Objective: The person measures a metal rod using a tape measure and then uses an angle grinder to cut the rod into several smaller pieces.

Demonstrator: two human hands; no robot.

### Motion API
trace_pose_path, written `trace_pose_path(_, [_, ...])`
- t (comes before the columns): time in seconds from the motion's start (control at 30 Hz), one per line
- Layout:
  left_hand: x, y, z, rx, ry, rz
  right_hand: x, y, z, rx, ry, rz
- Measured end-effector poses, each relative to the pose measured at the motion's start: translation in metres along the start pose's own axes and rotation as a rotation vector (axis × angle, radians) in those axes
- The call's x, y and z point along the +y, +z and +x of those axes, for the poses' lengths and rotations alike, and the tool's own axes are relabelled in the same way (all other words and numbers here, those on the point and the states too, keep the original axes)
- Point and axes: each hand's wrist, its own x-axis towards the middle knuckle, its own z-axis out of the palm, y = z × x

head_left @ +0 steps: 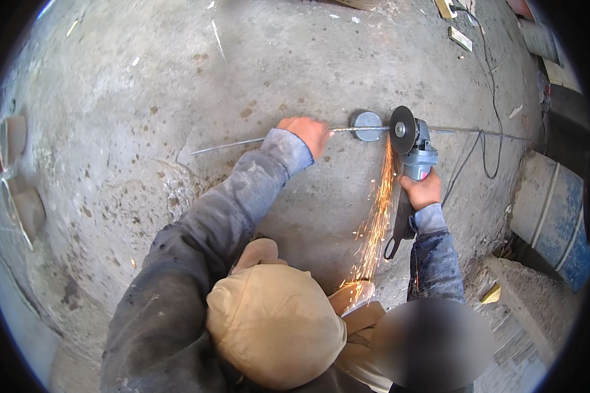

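My left hand [306,136] is closed round a thin, ribbed metal rod [233,145] that lies across in front of me. Under the rod, to the right of this hand, stands a short, round grey-blue block [367,126]. My right hand [423,188] grips the body of a grey angle grinder [418,162]. Its dark cutting disc [403,130] stands upright across the rod, just right of the block. Orange sparks [375,239] stream from the disc toward my foot. The exact point of contact is hidden behind the disc.
A black cord [486,157] loops over the concrete floor [144,85] right of the grinder. A blue-and-white container [549,213] and a rough concrete edge [528,295] lie at the right. Curved beige pieces [27,209] sit at the far left.
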Motion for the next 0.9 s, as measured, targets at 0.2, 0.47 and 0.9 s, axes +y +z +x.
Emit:
trace_pose_path(0.2, [0.005,0.004,-0.003,-0.013,-0.018,-0.023,0.010,-0.003,-0.010,-0.001,0.019,-0.109])
trace_pose_path(0.47, [0.003,0.000,-0.001,-0.006,-0.044,-0.028,0.007,0.000,-0.003,-0.020,0.012,-0.050])
trace_pose_path(0.9, [-0.010,0.007,0.001,0.020,0.001,-0.104,0.014,-0.032,-0.010,-0.022,0.024,0.284])
